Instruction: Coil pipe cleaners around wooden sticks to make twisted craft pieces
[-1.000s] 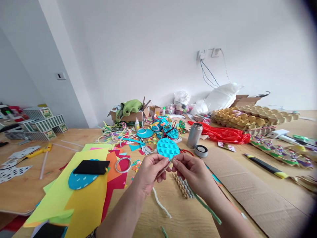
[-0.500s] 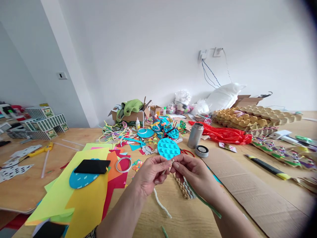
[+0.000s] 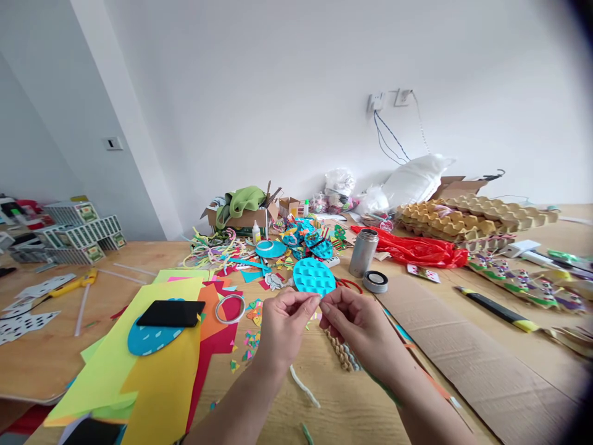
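Observation:
My left hand [image 3: 290, 321] is closed in a pinch, thumb against forefinger, and what it holds is too small to make out. Touching it at the fingertips, my right hand [image 3: 349, 318] is closed on a strand of green yarn [image 3: 383, 387]; most of the strand is hidden behind the hand and wrist. Below the hands, a short white yarn piece [image 3: 304, 387] lies on the table, with a green yarn end [image 3: 307, 434] at the bottom edge. Partly behind my right hand lie bumpy, braid-like strips [image 3: 343, 353]. A round blue scalloped piece [image 3: 314, 277] is just beyond my fingers.
Coloured paper [image 3: 160, 377] with a black phone [image 3: 171, 313] on it lies left, beside a tape roll [image 3: 230, 308]. A metal flask [image 3: 364, 252] and red-handled scissors [image 3: 349, 285] stand beyond. Cardboard [image 3: 472, 352], a utility knife [image 3: 495, 309] and egg trays [image 3: 458, 219] are right.
My fingertips stay together, with the left hand turned slightly more upright. The green yarn has swung behind my right wrist. Small paper scraps by my left hand now show.

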Demonstrator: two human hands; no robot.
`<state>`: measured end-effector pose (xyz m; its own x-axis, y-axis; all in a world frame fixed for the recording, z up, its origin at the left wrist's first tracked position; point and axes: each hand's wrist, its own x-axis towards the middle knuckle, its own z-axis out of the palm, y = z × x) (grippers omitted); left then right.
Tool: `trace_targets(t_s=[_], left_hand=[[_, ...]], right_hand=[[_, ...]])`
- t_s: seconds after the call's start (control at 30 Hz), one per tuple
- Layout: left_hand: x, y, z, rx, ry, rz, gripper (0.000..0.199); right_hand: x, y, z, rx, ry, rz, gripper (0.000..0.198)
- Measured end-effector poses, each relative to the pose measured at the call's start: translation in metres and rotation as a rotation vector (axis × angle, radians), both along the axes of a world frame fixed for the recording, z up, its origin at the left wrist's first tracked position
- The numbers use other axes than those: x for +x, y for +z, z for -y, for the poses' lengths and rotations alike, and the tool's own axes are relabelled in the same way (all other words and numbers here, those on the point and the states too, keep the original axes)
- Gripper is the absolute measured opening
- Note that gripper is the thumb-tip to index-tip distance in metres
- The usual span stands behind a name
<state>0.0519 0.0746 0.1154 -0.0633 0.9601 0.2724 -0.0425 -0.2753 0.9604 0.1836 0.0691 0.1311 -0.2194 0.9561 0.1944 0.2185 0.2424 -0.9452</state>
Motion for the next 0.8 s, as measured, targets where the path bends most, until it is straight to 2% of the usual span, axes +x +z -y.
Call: trace_targets(t_s=[0.1,0.17,0.4,0.53,0.8], left_hand=[[0.002,-0.003,0.001,0.141,0.129,-0.132,0.017],[0.001,-0.004,-0.001,0.148,0.128,-0.148,0.017],[-0.007,0.0,-0.009,-0.161,-0.147,0.072,0.023],[-0.009,0.003,-0.008,-0.228,-0.21,0.112,0.026],[-0.004,0.001,-0.007,-0.062,-0.109,0.047,0.018]], right_hand=[[-0.002,-0.001,0.001,0.003,-0.031,0.003,0.021],[-0.003,-0.001,0.001,-0.024,-0.031,-0.02,0.024],[-0.001,-0.001,-0.002,-0.092,0.0,-0.091,0.033],[0.001,-0.002,-0.003,-0.085,-0.01,-0.059,0.035],[0.001,-0.001,-0.005,-0.032,-0.051,0.008,0.042]])
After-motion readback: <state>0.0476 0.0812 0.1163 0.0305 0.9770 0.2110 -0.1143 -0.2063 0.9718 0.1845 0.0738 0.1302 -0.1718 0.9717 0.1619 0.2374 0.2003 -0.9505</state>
